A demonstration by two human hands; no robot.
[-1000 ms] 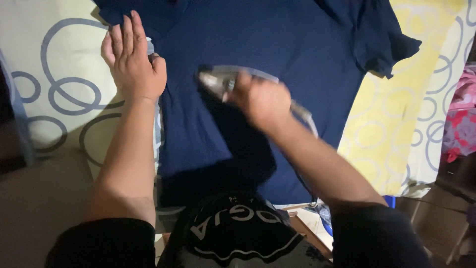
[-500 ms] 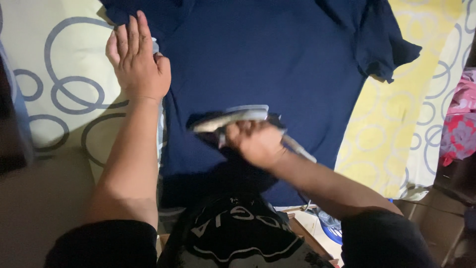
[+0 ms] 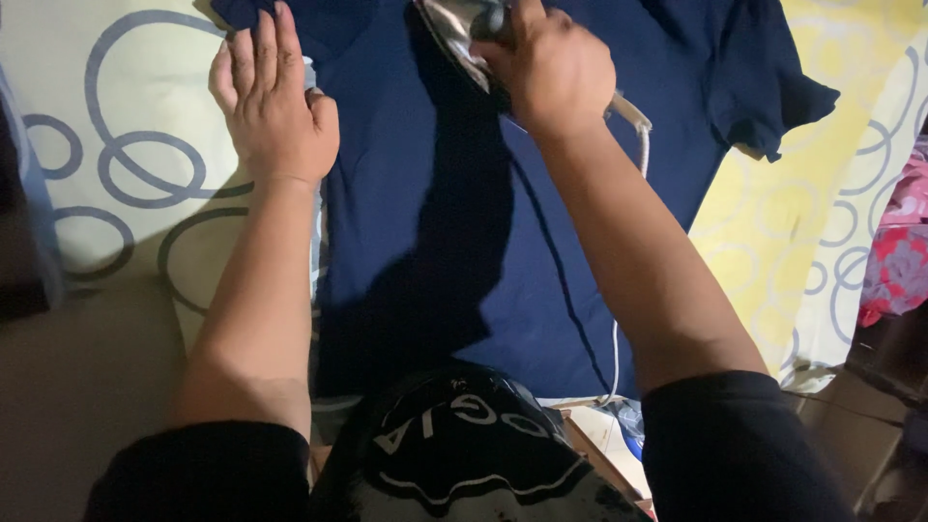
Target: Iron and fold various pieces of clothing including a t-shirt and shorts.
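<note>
Up the shirt it went: the iron (image 3: 471,39), which half a second before sat low on the front of the navy T-shirt (image 3: 425,222), had travelled to the chest area near the top edge of the view, and the right hand (image 3: 553,68) had gone with it. That hand was closed tight around the iron's handle, knuckles up, with the shiny soleplate showing just left of the fingers and pressed to the cloth. A white cord (image 3: 633,121) trailed back from the iron along the right forearm and down over the shirt.

The left hand (image 3: 275,101) had barely shifted. It lay flat and fully open, fingers together and stretched out, gripping nothing, palm pressing the shirt's left edge where the cloth met the pale sheet with grey rings (image 3: 116,164).

No container showed clearly in the view. The shirt lay spread front-up across the sheet, one short sleeve (image 3: 773,92) reaching out over the yellow part at the right. A pink patterned cloth (image 3: 899,251) sat at the far right edge, well apart from both hands.
</note>
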